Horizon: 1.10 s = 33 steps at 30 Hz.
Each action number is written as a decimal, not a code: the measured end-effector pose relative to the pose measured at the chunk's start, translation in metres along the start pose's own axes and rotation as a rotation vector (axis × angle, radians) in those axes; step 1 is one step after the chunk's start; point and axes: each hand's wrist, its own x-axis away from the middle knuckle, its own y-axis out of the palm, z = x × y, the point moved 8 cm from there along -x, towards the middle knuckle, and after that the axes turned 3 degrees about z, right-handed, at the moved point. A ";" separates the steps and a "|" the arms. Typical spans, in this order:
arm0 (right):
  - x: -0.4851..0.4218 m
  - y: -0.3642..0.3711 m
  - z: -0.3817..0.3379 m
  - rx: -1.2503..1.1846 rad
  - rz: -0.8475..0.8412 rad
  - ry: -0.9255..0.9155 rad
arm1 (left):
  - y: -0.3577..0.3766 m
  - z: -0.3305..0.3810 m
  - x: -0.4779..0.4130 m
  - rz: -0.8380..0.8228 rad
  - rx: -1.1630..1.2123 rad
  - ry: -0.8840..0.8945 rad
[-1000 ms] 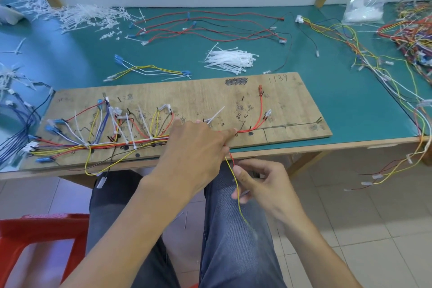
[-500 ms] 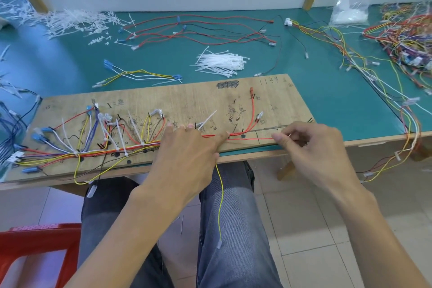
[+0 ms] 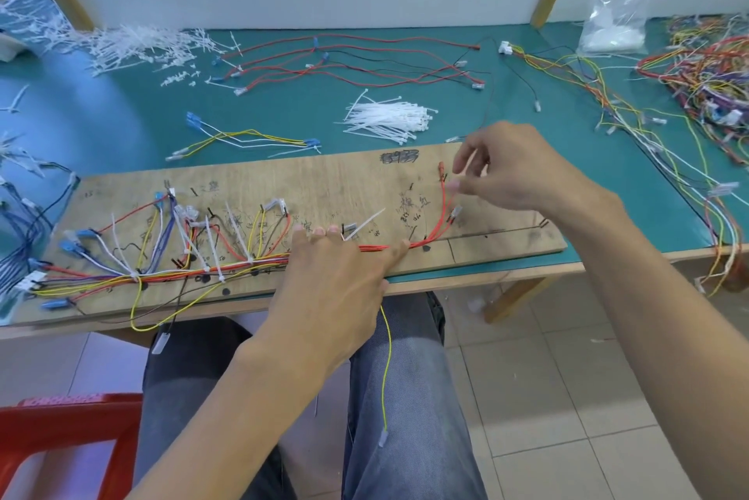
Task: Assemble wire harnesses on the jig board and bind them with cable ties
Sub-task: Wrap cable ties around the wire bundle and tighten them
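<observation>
**Right hand by the red wires**

The jig board lies along the front edge of the surface. The left hand presses the wire bundle down, fingers straight. The red wires run right from it, then bend toward the far edge. The right hand is at their ends, fingers curled; I cannot tell if it holds anything. Cable ties lie behind the board, nearer this hand.

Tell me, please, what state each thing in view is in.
left hand, flat, pressing the harness onto the jig board.
right hand, fingers curled at the red wires; grip unclear.
harness, partly tied along the board.
yellow wire, hanging off the board's edge.
cable ties, loose heap behind the board.
</observation>
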 end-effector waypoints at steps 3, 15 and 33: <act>-0.026 0.004 -0.022 0.085 -0.056 -0.034 | 0.001 -0.001 0.000 0.004 0.010 -0.015; -0.072 0.028 -0.060 0.247 -0.288 -0.131 | 0.001 -0.001 -0.001 0.015 0.023 -0.009; 0.051 0.051 -0.071 0.363 0.280 -0.051 | -0.003 0.000 0.000 0.032 0.045 -0.031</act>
